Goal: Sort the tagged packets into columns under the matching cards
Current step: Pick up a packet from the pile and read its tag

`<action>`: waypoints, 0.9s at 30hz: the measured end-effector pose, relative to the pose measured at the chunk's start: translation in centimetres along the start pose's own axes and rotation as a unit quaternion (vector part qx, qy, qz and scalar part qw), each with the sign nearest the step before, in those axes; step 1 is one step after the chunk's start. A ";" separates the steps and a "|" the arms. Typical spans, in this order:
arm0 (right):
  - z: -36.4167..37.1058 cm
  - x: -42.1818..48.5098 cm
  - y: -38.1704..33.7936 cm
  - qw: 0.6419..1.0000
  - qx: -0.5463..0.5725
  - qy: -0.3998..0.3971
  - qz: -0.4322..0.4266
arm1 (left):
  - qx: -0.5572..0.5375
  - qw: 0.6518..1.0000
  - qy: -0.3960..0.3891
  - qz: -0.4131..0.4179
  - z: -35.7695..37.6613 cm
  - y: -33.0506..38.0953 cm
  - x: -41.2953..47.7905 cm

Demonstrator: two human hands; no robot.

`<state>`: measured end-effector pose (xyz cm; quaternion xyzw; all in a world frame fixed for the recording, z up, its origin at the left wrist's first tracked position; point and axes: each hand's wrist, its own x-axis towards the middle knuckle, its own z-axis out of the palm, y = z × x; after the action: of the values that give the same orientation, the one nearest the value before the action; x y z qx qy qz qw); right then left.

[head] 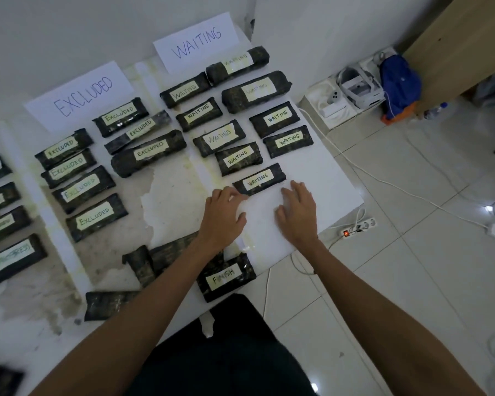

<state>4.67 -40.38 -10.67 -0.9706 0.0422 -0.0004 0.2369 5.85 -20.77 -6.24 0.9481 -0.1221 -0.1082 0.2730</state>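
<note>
I see my left hand [222, 217] and right hand [297, 211] spread flat beside a dark, crinkly oblong packet [259, 179] with a paper WAITING tag.

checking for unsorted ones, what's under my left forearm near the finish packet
A dark packet lies under the left forearm, beside the FINISH packet. Its tag, if any, is hidden by the arm.

Both hands lie flat on the white table [312, 172], the left hand [222, 215] and right hand [297, 212] just below a dark WAITING packet [259, 179].
</note>
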 end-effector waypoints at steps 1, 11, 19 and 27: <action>-0.2 -0.5 0.0 1.000 0.020 0.006 -0.018 | -0.004 1.000 -0.004 0.008 -0.1 -0.3 -1.5; -2.2 -7.8 -4.5 0.947 0.085 -0.218 -0.221 | 0.133 0.987 -0.075 0.050 0.4 -2.2 -12.2; -1.7 -8.5 -7.3 0.912 -0.091 -0.260 -0.302 | 0.203 0.973 -0.072 0.080 0.4 -2.2 -13.1; -2.3 -8.7 -8.1 0.890 -0.161 -0.254 -0.342 | 0.215 0.971 -0.060 0.082 0.5 -2.7 -14.8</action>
<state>-3.39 -33.50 -4.75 -0.9169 -0.3541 0.1722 0.0654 -7.80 -14.53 -6.09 0.9630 -0.2361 -0.1132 0.0632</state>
